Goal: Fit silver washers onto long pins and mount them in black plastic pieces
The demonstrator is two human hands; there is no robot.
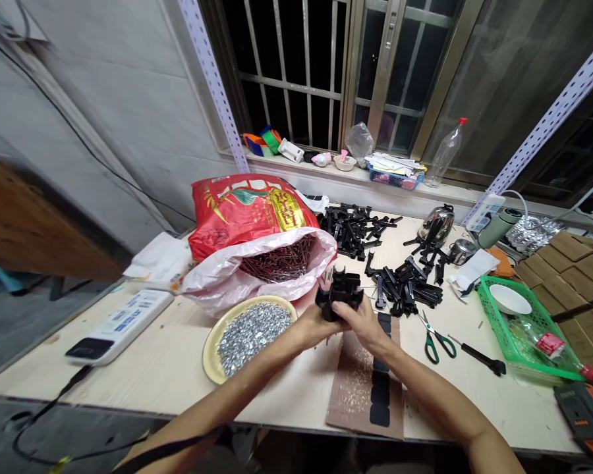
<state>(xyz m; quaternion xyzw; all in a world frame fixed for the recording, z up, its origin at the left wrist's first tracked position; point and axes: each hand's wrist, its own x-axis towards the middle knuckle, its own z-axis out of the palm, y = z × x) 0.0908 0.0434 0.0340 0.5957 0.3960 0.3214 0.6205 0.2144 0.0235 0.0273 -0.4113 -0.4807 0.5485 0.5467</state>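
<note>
Both my hands come together over the middle of the table, closed round several black plastic parts [344,289] bunched side by side. My left hand [316,324] grips them from the left, and my right hand [363,319] presses from the right with its thumb across the front. Below the hands lies a brown board [356,388] with a row of black pads [380,395]. To the left stands a yellow bowl [212,342] of small silver metal pieces. Behind it, an open red bag [247,210] holds many dark screws or nails [279,259].
Piles of black plastic parts [405,283] lie behind and right of my hands. Green-handled scissors [432,345], a screwdriver [477,353] and a green basket [504,342] are on the right. A white power bank-like device [123,326] with a cable sits left.
</note>
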